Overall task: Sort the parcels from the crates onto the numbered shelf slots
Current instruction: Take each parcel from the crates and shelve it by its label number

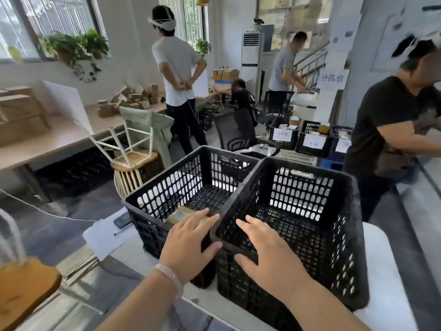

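Head view: two black perforated plastic crates sit side by side on a white table (381,271), filling the lower centre of the frame. Your left hand (191,240) reaches over the near corner of the left crate (167,187), fingers spread and slack, gripping nothing; its fingertips touch or nearly touch a brown cardboard parcel (179,215) lying on that crate's floor by the near wall. Your right hand (267,249) is also spread flat, resting on the near rim of the right crate (310,211), which looks empty. The two hands are apart, with the crates' meeting corner between them.

The parcel looks like a small, flat box, probably light and stiff, with a dry, easily gripped surface. Only its top shows, so you would likely do best to pinch it by its long edges and lift straight up, clear of the crate wall. No numbered shelf slots appear in this view. Other people work in the upper half of the frame.
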### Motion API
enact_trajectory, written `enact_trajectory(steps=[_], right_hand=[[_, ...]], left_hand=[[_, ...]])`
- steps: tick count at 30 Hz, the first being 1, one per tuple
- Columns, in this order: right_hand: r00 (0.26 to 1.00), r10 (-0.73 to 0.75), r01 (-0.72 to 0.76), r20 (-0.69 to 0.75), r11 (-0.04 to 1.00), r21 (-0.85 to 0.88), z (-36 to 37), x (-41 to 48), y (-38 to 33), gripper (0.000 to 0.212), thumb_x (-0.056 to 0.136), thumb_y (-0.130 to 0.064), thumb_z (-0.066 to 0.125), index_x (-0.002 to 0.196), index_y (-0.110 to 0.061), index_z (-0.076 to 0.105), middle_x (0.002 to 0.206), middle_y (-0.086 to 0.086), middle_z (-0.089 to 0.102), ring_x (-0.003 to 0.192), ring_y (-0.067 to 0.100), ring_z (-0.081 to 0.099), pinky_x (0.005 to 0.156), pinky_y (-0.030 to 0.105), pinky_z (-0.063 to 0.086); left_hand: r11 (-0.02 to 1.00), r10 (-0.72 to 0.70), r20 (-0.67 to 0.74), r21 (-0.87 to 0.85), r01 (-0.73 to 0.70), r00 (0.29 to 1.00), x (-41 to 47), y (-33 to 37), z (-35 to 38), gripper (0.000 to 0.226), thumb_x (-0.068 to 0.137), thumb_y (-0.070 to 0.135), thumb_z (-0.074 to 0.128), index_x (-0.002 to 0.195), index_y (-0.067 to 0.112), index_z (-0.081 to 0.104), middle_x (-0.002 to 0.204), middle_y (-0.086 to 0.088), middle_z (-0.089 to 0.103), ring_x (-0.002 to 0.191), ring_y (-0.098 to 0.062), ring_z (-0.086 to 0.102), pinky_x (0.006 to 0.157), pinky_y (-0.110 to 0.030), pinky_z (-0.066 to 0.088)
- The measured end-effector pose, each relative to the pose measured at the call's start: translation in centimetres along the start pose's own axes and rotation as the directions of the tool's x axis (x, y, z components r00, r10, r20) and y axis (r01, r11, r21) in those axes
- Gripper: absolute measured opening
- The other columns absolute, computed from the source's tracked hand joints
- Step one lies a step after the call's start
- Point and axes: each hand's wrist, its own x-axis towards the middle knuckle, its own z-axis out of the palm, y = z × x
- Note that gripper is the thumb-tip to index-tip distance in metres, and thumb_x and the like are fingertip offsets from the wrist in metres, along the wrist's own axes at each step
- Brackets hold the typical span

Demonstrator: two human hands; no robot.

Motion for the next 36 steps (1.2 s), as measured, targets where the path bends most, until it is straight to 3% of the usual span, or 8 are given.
enact_trajectory(steps=[7,13,19,25,29,31,34,36], right_hand=[[1.0,-0.015,0.015,0.019,1.0,0.002,1.9,9.1,1.6,0.068,0.09,-0.059,0.048,0.15,-0.043,0.018,0.157,-0.017,0.017,0.144,0.002,0.01,0.114,0.021,0.008],[0.992,-0.059,0.058,0.115,0.998,0.009,4.5,16.6,2.5,0.07,0.091,-0.057,0.049,0.151,-0.041,0.017,0.159,-0.011,0.018,0.146,0.008,0.012,0.114,0.026,0.009],[0.974,-0.056,0.06,0.219,0.998,-0.011,6.9,20.7,3.3,0.069,0.091,-0.055,0.052,0.15,-0.037,0.023,0.157,-0.01,0.023,0.144,0.008,0.015,0.115,0.028,0.013],[0.972,0.079,-0.068,0.223,0.996,-0.059,8.8,23.0,3.6,0.066,0.091,-0.052,0.053,0.15,-0.036,0.027,0.156,-0.009,0.027,0.144,0.01,0.019,0.117,0.031,0.015],[0.952,0.223,-0.213,0.208,0.975,-0.068,10.4,23.6,2.9,0.062,0.092,-0.051,0.051,0.149,-0.037,0.03,0.155,-0.011,0.029,0.143,0.008,0.02,0.118,0.031,0.016],[0.935,0.295,-0.28,0.195,0.954,-0.102,10.8,23.7,2.8,0.061,0.092,-0.051,0.051,0.148,-0.038,0.031,0.155,-0.011,0.03,0.143,0.008,0.02,0.117,0.031,0.017],[0.901,0.406,-0.393,0.15,0.913,-0.11,10.9,24.1,2.6,0.058,0.093,-0.049,0.051,0.147,-0.039,0.033,0.153,-0.013,0.031,0.141,0.007,0.023,0.113,0.028,0.023],[0.878,0.463,-0.452,0.12,0.886,-0.109,11.0,24.3,2.2,0.056,0.093,-0.048,0.051,0.146,-0.041,0.034,0.152,-0.015,0.033,0.14,0.005,0.026,0.111,0.029,0.026]], left_hand=[[0.998,-0.019,0.062,0.054,0.016,0.998,7.5,-6.3,0.7,0.063,0.09,0.055,0.058,0.148,0.041,0.037,0.155,0.012,0.033,0.145,-0.013,0.026,0.119,-0.039,0.024],[0.989,-0.009,0.194,0.148,-0.02,0.981,12.0,-10.3,1.8,0.068,0.087,0.065,0.054,0.148,0.045,0.032,0.157,0.011,0.03,0.146,-0.015,0.024,0.118,-0.044,0.025],[0.98,0.047,0.362,0.166,-0.114,0.931,14.5,-14.5,3.6,0.072,0.087,0.062,0.058,0.15,0.042,0.03,0.158,0.01,0.028,0.146,-0.015,0.023,0.119,-0.04,0.023],[0.95,0.138,0.604,0.145,-0.278,0.785,19.0,-17.7,7.5,0.084,0.081,0.061,0.065,0.151,0.041,0.024,0.162,0.008,0.018,0.147,-0.017,0.019,0.12,-0.041,0.021],[0.891,0.164,0.828,0.108,-0.44,0.536,20.5,-19.9,10.9,0.096,0.077,0.057,0.072,0.153,0.044,0.014,0.164,0.002,0.008,0.148,-0.024,0.015,0.12,-0.042,0.022],[0.855,0.181,0.878,0.082,-0.512,0.444,20.9,-21.0,12.1,0.101,0.075,0.053,0.076,0.153,0.047,0.011,0.164,0.0,0.006,0.149,-0.027,0.012,0.12,-0.043,0.021],[0.803,0.188,0.912,0.07,-0.592,0.364,21.6,-22.2,13.5,0.114,0.07,0.052,0.08,0.152,0.048,0.0,0.164,-0.004,0.002,0.149,-0.03,0.009,0.121,-0.045,0.018],[0.78,0.224,0.9,0.064,-0.622,0.374,22.1,-22.7,14.1,0.115,0.07,0.049,0.08,0.152,0.048,-0.002,0.162,-0.006,0.009,0.146,-0.032,0.016,0.119,-0.048,0.022]])
